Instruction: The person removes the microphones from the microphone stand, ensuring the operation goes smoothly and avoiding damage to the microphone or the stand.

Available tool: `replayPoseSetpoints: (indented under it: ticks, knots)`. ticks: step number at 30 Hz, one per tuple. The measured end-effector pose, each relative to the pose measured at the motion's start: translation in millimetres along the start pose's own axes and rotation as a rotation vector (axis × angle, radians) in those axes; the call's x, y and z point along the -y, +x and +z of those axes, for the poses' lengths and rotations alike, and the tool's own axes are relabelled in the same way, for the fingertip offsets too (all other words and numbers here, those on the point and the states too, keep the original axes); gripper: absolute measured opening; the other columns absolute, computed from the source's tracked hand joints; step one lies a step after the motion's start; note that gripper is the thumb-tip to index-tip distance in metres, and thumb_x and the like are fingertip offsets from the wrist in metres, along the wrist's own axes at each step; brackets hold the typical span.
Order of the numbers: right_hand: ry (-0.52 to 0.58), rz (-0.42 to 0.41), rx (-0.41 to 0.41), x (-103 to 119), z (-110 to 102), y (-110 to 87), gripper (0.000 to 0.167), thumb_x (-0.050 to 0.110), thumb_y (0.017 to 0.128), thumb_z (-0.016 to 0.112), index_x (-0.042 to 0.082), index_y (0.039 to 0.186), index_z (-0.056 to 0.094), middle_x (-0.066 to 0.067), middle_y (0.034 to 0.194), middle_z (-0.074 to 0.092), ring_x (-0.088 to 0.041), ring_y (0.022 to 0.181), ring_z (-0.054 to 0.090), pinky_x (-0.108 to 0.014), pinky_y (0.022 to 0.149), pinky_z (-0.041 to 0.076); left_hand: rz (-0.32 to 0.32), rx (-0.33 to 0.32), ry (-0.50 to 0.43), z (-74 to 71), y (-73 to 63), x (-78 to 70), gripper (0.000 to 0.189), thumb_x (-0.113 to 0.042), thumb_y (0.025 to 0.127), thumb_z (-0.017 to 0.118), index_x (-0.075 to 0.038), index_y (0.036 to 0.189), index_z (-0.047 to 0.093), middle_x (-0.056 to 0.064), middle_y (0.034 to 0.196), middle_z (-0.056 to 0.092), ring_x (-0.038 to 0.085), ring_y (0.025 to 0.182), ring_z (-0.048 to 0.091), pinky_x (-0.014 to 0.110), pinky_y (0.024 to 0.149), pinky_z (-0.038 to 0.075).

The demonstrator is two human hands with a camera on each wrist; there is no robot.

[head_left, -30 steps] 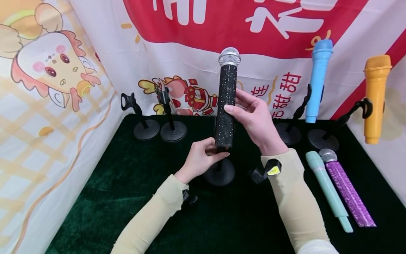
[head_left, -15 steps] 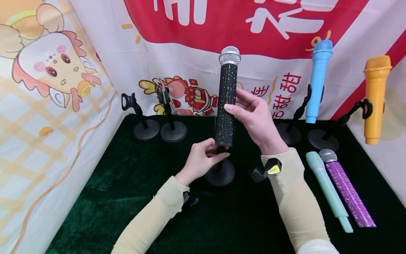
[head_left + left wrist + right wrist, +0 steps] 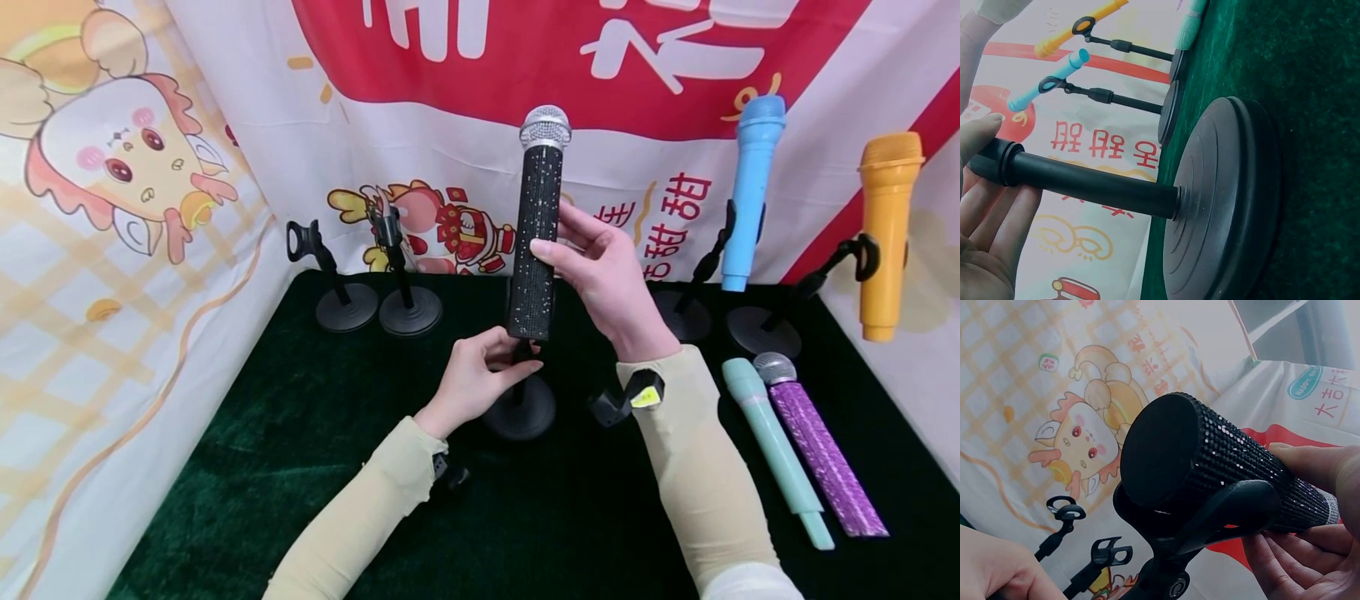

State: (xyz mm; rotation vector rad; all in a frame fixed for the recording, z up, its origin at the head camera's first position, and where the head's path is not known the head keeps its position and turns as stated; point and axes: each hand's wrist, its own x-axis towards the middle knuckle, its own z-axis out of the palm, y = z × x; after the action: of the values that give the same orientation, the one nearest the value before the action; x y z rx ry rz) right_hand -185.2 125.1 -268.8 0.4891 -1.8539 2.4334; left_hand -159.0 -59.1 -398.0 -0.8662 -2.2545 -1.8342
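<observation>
A black, rhinestone-studded microphone [image 3: 536, 225] with a silver mesh head stands nearly upright over the centre of the table. My right hand [image 3: 611, 283] grips its body from the right, thumb in front. In the right wrist view, the lower end of the microphone lies in the black clip [image 3: 1229, 512] of a stand. Below it, my left hand [image 3: 474, 379] holds this stand's pole. The left wrist view shows thumb and fingers around the pole's collar [image 3: 999, 161], and the round base [image 3: 1210, 206] resting on the green cloth.
Two bare black stands [image 3: 408, 308] are at the back left. A blue microphone [image 3: 752, 192] and an orange microphone [image 3: 888, 242] sit in stands at the back right. Mint [image 3: 776, 450] and purple [image 3: 825, 458] microphones lie at the right. Printed cloth walls [image 3: 255, 125] enclose the table.
The black microphone and my right hand have shifted slightly upward. My left hand has stayed on the pole, and the stand's base has not moved.
</observation>
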Motion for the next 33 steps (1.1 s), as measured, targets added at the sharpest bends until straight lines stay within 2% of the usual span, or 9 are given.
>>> replayPoseSetpoints:
  ticks: [3, 5, 12, 24, 33]
  knots:
    - [-0.001, -0.004, -0.003, 0.0, -0.2, 1.2, 0.055, 0.002, 0.093, 0.072, 0.007, 0.145, 0.056, -0.017, 0.132, 0.063, -0.025, 0.109, 0.065, -0.032, 0.088, 0.057, -0.004, -0.004, 0.000, 0.4, 0.2, 2.3, 0.020, -0.004, 0.091, 0.078, -0.004, 0.109, 0.069, 0.004, 0.108, 0.076, 0.012, 0.093, 0.073, 0.030, 0.080, 0.060]
    - [-0.004, -0.009, -0.004, 0.1, -0.4, 1.9, 0.055, 0.002, 0.094, 0.072, 0.007, 0.145, 0.056, -0.017, 0.132, 0.063, -0.025, 0.110, 0.065, -0.033, 0.089, 0.057, -0.010, -0.005, -0.002, 1.2, 1.1, 8.7, 0.020, -0.007, 0.091, 0.078, -0.008, 0.108, 0.070, 0.002, 0.108, 0.076, 0.011, 0.093, 0.073, 0.030, 0.080, 0.060]
    - [-0.003, -0.030, -0.014, -0.1, -0.4, 3.9, 0.054, 0.003, 0.093, 0.073, 0.006, 0.144, 0.057, -0.017, 0.130, 0.065, -0.025, 0.112, 0.066, -0.036, 0.090, 0.058, 0.014, 0.005, -0.013, 0.8, 1.1, 20.3, 0.019, -0.017, 0.091, 0.079, -0.015, 0.108, 0.071, -0.004, 0.109, 0.075, 0.011, 0.094, 0.073, 0.030, 0.079, 0.061]
    - [0.027, -0.049, -0.025, 0.1, 2.1, 6.8, 0.052, 0.002, 0.092, 0.074, 0.006, 0.142, 0.059, -0.017, 0.126, 0.068, -0.025, 0.111, 0.067, -0.034, 0.089, 0.058, 0.007, 0.006, -0.005, -0.8, 1.6, 18.1, 0.018, -0.020, 0.092, 0.079, -0.014, 0.107, 0.070, -0.005, 0.108, 0.075, 0.011, 0.092, 0.073, 0.030, 0.078, 0.061]
    - [0.007, -0.055, -0.047, -0.3, 2.3, 9.1, 0.050, 0.003, 0.093, 0.073, 0.005, 0.142, 0.059, -0.017, 0.127, 0.067, -0.025, 0.112, 0.067, -0.035, 0.093, 0.056, 0.004, 0.003, -0.019, -0.4, 2.1, 18.9, 0.019, -0.018, 0.091, 0.080, -0.014, 0.107, 0.070, -0.004, 0.108, 0.075, 0.011, 0.092, 0.073, 0.030, 0.078, 0.061]
